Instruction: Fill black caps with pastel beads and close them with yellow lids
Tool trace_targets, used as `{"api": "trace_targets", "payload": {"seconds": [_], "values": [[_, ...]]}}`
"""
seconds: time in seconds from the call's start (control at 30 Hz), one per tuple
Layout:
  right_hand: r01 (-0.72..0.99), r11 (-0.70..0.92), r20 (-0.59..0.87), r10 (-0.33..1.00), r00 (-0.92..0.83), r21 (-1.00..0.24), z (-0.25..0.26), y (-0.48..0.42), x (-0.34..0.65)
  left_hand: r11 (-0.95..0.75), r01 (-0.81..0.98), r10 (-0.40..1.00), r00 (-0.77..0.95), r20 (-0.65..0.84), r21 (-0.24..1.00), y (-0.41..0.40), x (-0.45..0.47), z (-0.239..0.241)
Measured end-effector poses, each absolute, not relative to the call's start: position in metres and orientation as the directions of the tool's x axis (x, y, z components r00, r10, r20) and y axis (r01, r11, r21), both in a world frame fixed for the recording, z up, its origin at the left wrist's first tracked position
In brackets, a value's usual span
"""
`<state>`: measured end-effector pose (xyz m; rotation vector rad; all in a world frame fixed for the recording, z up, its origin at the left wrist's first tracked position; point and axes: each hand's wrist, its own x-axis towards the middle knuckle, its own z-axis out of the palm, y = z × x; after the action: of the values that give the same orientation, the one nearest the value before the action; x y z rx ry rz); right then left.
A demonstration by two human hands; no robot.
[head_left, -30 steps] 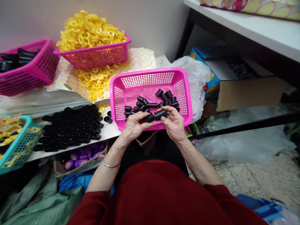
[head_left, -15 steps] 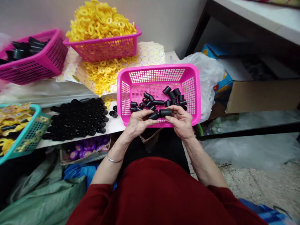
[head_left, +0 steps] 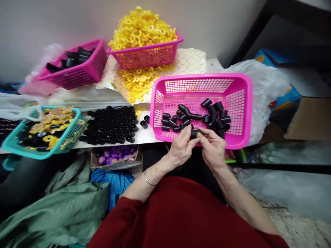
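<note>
Over the front rim of a pink mesh basket (head_left: pixel 244 137), both my hands are pinched together on a short black plastic cylinder (head_left: pixel 196 133). My left hand (head_left: pixel 180 146) grips its left end, and my right hand (head_left: pixel 214 147) has finger and thumb closed on its right end. The fingers partly cover the piece, so whether it is one part or two fitted together I cannot tell. Inside the basket lie loose black cylinders (head_left: pixel 194 116), the narrower ones on the left and the wider ones on the right.
Left of the basket, many black caps (head_left: pixel 111 125) stand packed on the white shelf (head_left: pixel 152 136). Behind are a basket of yellow rings (head_left: pixel 144 31) and another of black parts (head_left: pixel 74 60). A teal basket (head_left: pixel 15 148) of mixed pieces sits far left; a cardboard box (head_left: pixel 300 119) is right.
My hands have drawn closer together; the narrow and wide black pieces seen apart before now show as one short dark length between my fingers. The view has swung left, shifting everything rightward.
</note>
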<state>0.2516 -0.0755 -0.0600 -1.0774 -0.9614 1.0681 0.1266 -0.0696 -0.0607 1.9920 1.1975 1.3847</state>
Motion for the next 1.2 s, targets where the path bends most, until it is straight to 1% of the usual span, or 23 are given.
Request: {"api": "trace_targets", "payload": {"seconds": [0.07,0.1,0.13,0.17,0.23,0.3,0.33,0.37,0.43,0.5,0.57,0.63,0.7,0.77,0.8,0.87,0.93,1.0,1.03,1.1,1.17,1.2], "values": [[-0.098,0.106,0.097,0.991,0.091,-0.99,-0.057,-0.08,0.256,-0.62,0.472,0.757,0.15,0.636,0.627,-0.074,0.118,-0.059],[-0.046,0.115,0.114,0.993,0.018,-0.992,-0.053,-0.081,0.259,-0.635,0.507,0.73,0.145,0.668,0.583,-0.073,0.108,-0.055],[0.005,0.142,0.142,0.989,-0.033,-0.99,-0.049,-0.082,0.263,-0.627,0.547,0.716,0.124,0.687,0.555,-0.07,0.096,-0.05],[0.059,0.186,0.183,0.982,-0.045,-0.981,-0.045,-0.082,0.267,-0.589,0.597,0.719,0.08,0.691,0.544,-0.064,0.08,-0.044],[0.199,0.29,0.301,0.953,0.025,-0.936,-0.04,-0.08,0.275,-0.406,0.685,0.776,-0.09,0.624,0.605,-0.045,0.043,-0.032],[0.386,0.362,0.431,0.895,0.11,-0.849,-0.039,-0.075,0.283,-0.18,0.744,0.822,-0.246,0.514,0.644,-0.017,0.006,-0.025],[0.475,0.378,0.483,0.868,0.117,-0.794,-0.04,-0.072,0.286,-0.072,0.783,0.846,-0.28,0.454,0.618,-0.002,-0.01,-0.023],[0.55,0.386,0.52,0.848,0.105,-0.741,-0.042,-0.07,0.289,0.011,0.827,0.875,-0.281,0.396,0.562,0.012,-0.022,-0.022],[0.643,0.405,0.561,0.827,0.046,-0.65,-0.047,-0.066,0.294,0.106,0.901,0.93,-0.239,0.278,0.421,0.036,-0.038,-0.023],[0.675,0.436,0.578,0.816,-0.017,-0.595,-0.051,-0.066,0.297,0.122,0.948,0.972,-0.175,0.16,0.293,0.053,-0.043,-0.026],[0.679,0.468,0.581,0.81,-0.074,-0.565,-0.054,-0.067,0.298,0.116,0.971,0.992,-0.125,0.032,0.21,0.061,-0.041,-0.029],[0.68,0.491,0.582,0.805,-0.116,-0.544,-0.055,-0.069,0.299,0.102,0.981,0.994,-0.093,-0.063,0.163,0.066,-0.039,-0.031],[0.693,0.499,0.593,0.795,-0.128,-0.521,-0.056,-0.07,0.302,0.092,0.986,0.991,-0.077,-0.107,0.141,0.066,-0.04,-0.031],[0.718,0.483,0.616,0.782,-0.097,-0.5,-0.056,-0.071,0.309,0.088,0.986,0.993,-0.076,-0.087,0.145,0.064,-0.043,-0.027],[0.737,0.462,0.629,0.775,-0.065,-0.493,-0.056,-0.07,0.313,0.078,0.984,0.996,-0.072,-0.043,0.161,0.062,-0.044,-0.023],[0.779,0.4,0.648,0.761,0.01,-0.483,-0.055,-0.068,0.322,0.036,0.976,0.992,-0.06,0.109,0.214,0.056,-0.043,-0.015],[0.813,0.341,0.641,0.766,0.052,-0.473,-0.052,-0.063,0.326,-0.027,0.961,0.96,-0.052,0.276,0.276,0.05,-0.035,-0.007],[0.845,0.316,0.586,0.81,-0.004,-0.43,-0.048,-0.052,0.321,-0.13,0.931,0.931,-0.004,0.365,0.342,0.044,-0.018,-0.002],[0.863,0.317,0.533,0.844,-0.067,-0.393,-0.045,-0.044,0.315,-0.193,0.907,0.923,0.038,0.384,0.374,0.042,-0.007,-0.001],[0.898,0.336,0.36,0.906,-0.224,-0.286,-0.041,-0.024,0.297,-0.304,0.853,0.913,0.134,0.385,0.424,0.037,0.018,-0.002],[0.912,0.361,0.182,0.927,-0.327,-0.197,-0.036,-0.002,0.28,-0.36,0.819,0.91,0.203,0.362,0.446,0.032,0.041,-0.006],[0.913,0.371,0.126,0.927,-0.354,-0.167,-0.034,0.009,0.273,-0.371,0.813,0.911,0.226,0.344,0.448,0.029,0.051,-0.009]]}}
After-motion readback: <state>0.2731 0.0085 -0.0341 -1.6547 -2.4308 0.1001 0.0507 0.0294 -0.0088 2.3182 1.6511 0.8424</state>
